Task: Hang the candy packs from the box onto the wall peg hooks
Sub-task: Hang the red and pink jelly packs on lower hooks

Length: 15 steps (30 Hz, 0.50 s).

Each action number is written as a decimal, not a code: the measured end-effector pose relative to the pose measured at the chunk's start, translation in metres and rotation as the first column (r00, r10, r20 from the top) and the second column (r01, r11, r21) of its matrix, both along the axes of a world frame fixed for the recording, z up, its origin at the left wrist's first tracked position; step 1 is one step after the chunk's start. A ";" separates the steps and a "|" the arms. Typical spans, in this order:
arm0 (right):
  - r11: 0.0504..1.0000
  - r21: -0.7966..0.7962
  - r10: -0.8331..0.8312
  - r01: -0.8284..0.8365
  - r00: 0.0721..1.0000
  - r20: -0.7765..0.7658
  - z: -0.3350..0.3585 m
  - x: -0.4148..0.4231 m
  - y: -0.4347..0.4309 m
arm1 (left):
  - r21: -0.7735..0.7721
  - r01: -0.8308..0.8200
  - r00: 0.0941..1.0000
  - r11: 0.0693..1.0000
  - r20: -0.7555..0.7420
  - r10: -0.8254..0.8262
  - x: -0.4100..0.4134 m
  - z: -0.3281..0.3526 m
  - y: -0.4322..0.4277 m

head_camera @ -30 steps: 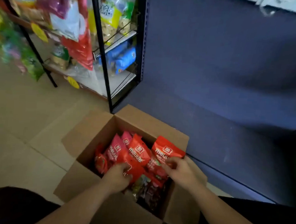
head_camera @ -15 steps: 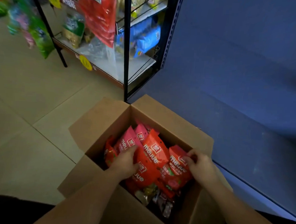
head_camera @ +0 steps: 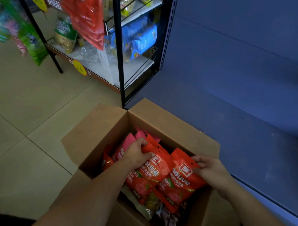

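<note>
An open cardboard box (head_camera: 170,120) stands on the floor, filled with red and pink candy packs. My left hand (head_camera: 137,154) grips the top of one red candy pack (head_camera: 151,173) in the middle of the box. My right hand (head_camera: 208,169) pinches the top edge of a second red candy pack (head_camera: 179,183) lying beside the first. Pink packs (head_camera: 132,139) stand behind my left hand, and darker packs lie at the box's near end. No peg hooks show in this view.
A blue wall panel (head_camera: 239,73) rises right of the box, with a pale base ledge (head_camera: 276,210) along the floor. A black wire snack rack (head_camera: 120,52) with hanging bags stands behind the box. Beige tiled floor (head_camera: 26,125) spreads to the left.
Both hands have shifted their hold up to the top edges of two red packs, which now stand higher in the box. The view has tilted down and closer.
</note>
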State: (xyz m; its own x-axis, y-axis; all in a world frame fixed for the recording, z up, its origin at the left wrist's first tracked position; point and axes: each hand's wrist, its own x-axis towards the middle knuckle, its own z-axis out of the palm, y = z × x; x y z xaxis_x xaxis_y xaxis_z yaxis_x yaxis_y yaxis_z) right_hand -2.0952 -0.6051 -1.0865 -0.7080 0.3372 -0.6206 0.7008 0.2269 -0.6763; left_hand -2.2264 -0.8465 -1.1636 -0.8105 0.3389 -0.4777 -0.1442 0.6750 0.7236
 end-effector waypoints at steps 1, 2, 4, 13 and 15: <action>1.000 -0.010 -0.026 0.026 0.999 -0.018 0.000 0.002 0.003 | 0.000 0.009 1.000 1.000 0.029 -0.009 -0.001 -0.003 0.001; 0.998 -0.011 -0.057 0.057 0.997 -0.042 -0.001 0.004 0.004 | -0.003 0.012 0.999 1.000 0.048 -0.012 -0.003 -0.007 0.002; 0.995 0.015 -0.101 0.102 0.993 -0.067 -0.005 0.008 0.005 | 0.018 -0.020 0.998 1.000 0.055 0.019 -0.003 -0.007 0.007; 0.943 -0.162 -0.291 0.292 0.956 0.028 0.000 0.018 0.002 | -0.019 0.009 1.000 1.000 -0.019 -0.009 -0.001 0.004 0.008; 0.921 -0.231 -0.316 0.312 0.948 0.022 0.011 0.021 0.001 | 0.016 0.070 0.997 0.997 -0.040 -0.069 0.002 0.025 0.008</action>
